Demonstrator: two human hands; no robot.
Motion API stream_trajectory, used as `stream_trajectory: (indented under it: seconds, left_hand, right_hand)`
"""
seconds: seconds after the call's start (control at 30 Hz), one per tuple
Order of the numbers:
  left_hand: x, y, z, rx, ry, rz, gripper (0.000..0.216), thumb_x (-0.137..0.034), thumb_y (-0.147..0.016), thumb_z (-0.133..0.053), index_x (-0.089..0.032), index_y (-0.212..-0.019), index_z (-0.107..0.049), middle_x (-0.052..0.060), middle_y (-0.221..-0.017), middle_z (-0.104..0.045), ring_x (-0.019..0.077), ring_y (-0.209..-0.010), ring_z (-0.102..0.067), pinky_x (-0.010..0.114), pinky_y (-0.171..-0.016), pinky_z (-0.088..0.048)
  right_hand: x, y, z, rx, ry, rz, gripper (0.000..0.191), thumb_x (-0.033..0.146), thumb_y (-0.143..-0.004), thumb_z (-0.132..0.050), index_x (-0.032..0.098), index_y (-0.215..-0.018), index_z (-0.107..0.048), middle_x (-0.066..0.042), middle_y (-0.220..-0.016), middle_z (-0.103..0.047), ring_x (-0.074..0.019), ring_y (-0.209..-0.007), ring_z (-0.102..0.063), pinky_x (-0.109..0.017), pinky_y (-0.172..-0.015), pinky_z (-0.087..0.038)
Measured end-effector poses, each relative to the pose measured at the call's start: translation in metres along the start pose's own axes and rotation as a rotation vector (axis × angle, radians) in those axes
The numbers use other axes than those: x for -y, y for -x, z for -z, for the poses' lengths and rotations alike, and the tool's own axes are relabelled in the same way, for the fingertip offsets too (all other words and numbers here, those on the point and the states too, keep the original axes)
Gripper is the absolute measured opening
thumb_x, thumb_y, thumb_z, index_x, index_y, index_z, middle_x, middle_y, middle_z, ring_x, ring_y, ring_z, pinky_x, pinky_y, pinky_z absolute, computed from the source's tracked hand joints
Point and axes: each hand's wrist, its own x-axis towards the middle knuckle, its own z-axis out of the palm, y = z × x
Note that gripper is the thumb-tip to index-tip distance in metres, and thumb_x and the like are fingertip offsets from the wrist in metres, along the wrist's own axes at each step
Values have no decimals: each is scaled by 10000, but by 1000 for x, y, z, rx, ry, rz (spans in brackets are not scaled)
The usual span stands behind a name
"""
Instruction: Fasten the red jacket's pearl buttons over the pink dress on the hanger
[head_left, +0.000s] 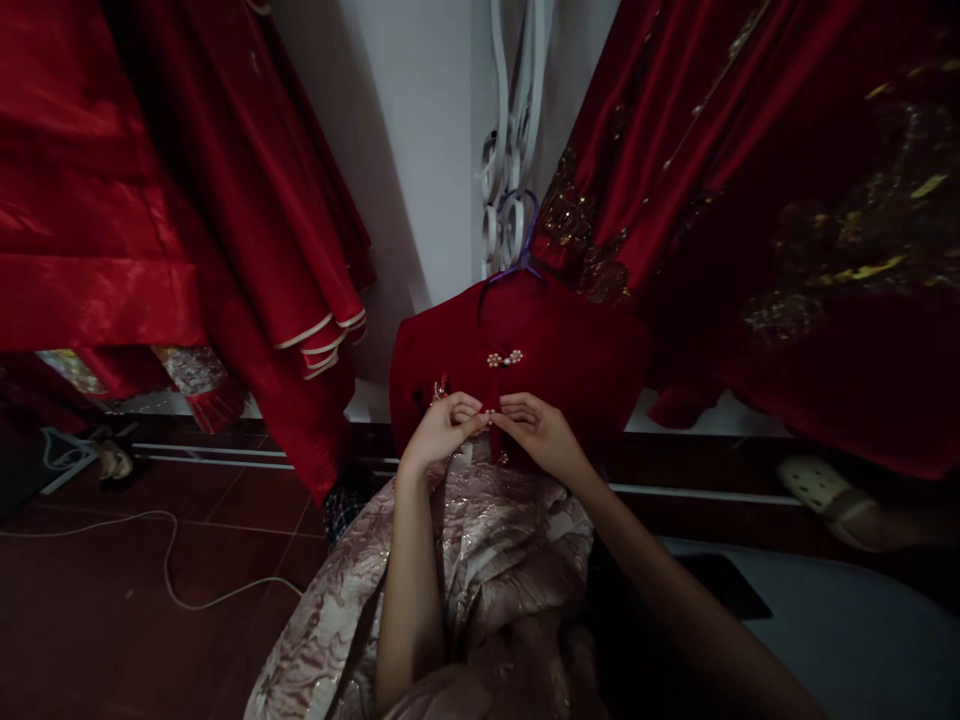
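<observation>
A dark red jacket (585, 345) hangs on a purple hanger (523, 262) in front of me. A beaded frog fastener (505, 358) joins its front below the neckline. Lower down, my left hand (442, 432) and my right hand (546, 432) meet at the front opening, thumbs and fingertips pinched together on a second small beaded fastener (490, 413). The fingers partly cover that fastener, so whether it is joined I cannot tell. Another beaded piece (440, 388) shows by my left fingers. Shiny pinkish patterned cloth (495, 545) lies bunched beneath my hands.
Red garments (262, 170) hang on the left, and embroidered red ones (825, 250) on the right. A curled white metal frame (514, 150) stands behind the hanger. A pale cable (176, 560) crosses the tiled floor. At right are a foot in a clog (821, 490) and a pale surface (847, 610).
</observation>
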Motion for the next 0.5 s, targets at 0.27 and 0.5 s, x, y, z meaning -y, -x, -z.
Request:
stream_trajectory:
  seconds: [0.27,0.5]
  left_hand:
    - [29,-13,24,-376,-179,-168,184,-242,-685,-659,-138,-824,-600,55,-835,-634,100,-711,-575,247,-726,-458]
    - [60,-27,33,-527,17,-151,295,-129,-642,-662,-147,-897,-515,75,-941,-600,111,-818,-586,309,-823,-467]
  right_hand:
    - [-15,-5,4,-54,56,-56,346,384,-671,-671,152,-905,-566,-81,-860,-636,-167,-790,-615,-331,-756,-522]
    - [0,-5,3,-12,66,26,291,382,-674,-678,166,-845,-585,-49,-803,-638,-159,-763,-624,-292,-698,-530]
